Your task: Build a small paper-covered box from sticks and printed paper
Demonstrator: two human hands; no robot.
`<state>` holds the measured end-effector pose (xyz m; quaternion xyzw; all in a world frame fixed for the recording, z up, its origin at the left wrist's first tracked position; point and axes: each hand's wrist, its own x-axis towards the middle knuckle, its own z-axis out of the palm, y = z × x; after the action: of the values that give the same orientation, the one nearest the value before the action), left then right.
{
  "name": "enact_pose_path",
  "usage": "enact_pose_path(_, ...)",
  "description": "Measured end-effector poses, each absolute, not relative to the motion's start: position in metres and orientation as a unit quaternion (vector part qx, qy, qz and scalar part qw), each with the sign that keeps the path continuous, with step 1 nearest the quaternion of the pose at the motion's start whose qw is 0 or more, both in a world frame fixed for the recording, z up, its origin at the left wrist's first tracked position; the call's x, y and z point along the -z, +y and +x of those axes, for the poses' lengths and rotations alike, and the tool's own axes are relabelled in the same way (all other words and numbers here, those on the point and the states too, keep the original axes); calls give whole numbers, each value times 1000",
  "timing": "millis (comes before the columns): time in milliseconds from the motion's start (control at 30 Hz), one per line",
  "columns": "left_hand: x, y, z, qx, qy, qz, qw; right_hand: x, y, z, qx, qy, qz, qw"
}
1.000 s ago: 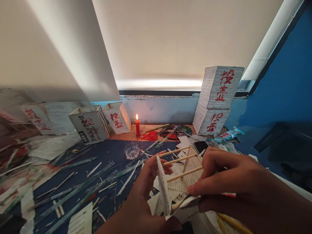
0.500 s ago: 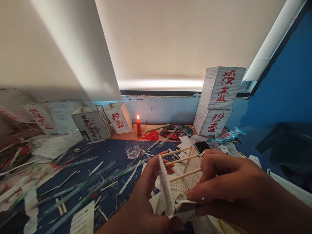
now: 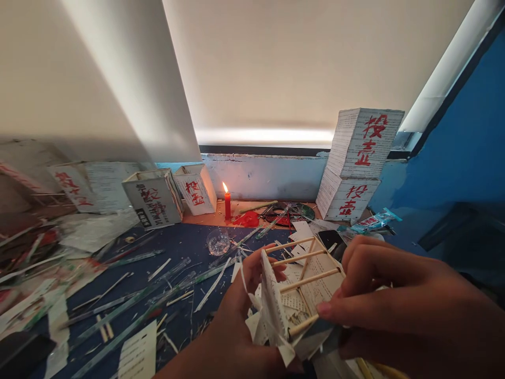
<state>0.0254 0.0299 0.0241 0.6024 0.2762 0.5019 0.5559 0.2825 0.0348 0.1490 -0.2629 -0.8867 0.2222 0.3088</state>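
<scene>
A small box frame [image 3: 273, 297] of printed paper panels and thin wooden sticks is between my hands at the lower middle. My left hand [image 3: 231, 322] wraps around its left side, thumb and fingers on either side of the left panel. Several sticks span from that panel to the right one. My right hand [image 3: 389, 287] is closed at the frame's right edge, with a fingertip against the end of the nearest stick [image 3: 303, 326]. Loose paper flaps hang at the lower left corner. The frame's underside and some right fingers are hidden.
A lit red candle [image 3: 228, 205] stands at the back beside red wax [image 3: 248, 219]. A clear round dish [image 3: 218, 243] is in front. Finished paper boxes [image 3: 193, 193] and a stacked pair [image 3: 347, 173] line the back. Glue sticks [image 3: 130, 311] and paper scraps litter the left.
My right hand has shifted right and exposed more of the frame. The nearest stick and the lower paper flaps now show. The whole view has slid slightly.
</scene>
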Motion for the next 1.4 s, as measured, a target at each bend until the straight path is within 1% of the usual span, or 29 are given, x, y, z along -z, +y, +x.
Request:
enact_pose_path(200,-35,29,31,-489,289,556,606,-140,33,277,-234,-897,-249,281)
enact_pose_path(333,-29,30,31,-485,257,545,634,-135,36,278,-229,-897,-242,290)
enact_pose_path(467,-22,27,31,-498,253,524,643,-137,37,280,-218,-905,-236,280)
enact_pose_path(567,-21,26,29,-489,282,533,630,-139,34,277,-229,-900,-238,283)
enact_pose_path(667,-21,30,24,-478,293,596,574,-138,30,270,-249,-888,-255,290)
enact_pose_path(733,-22,34,21,-481,271,634,541,-138,28,265,-252,-879,-266,304)
enact_pose_path(833,-22,37,20,-473,271,646,534,-136,26,260,-241,-870,-275,330)
enact_pose_path(933,-21,36,22,-476,278,631,546,-135,25,259,-225,-869,-276,344)
enact_pose_path(1067,-19,36,25,-503,250,610,559,-139,28,263,-211,-874,-273,341)
enact_pose_path(1200,-24,38,25,-515,250,566,594,-144,38,278,-186,-822,-356,404)
enact_pose_path(1267,-28,40,25,-526,242,539,612,-141,46,286,-213,-783,-405,422)
enact_pose_path(1400,-31,47,27,-547,262,484,631,-129,60,288,-315,-720,-452,421)
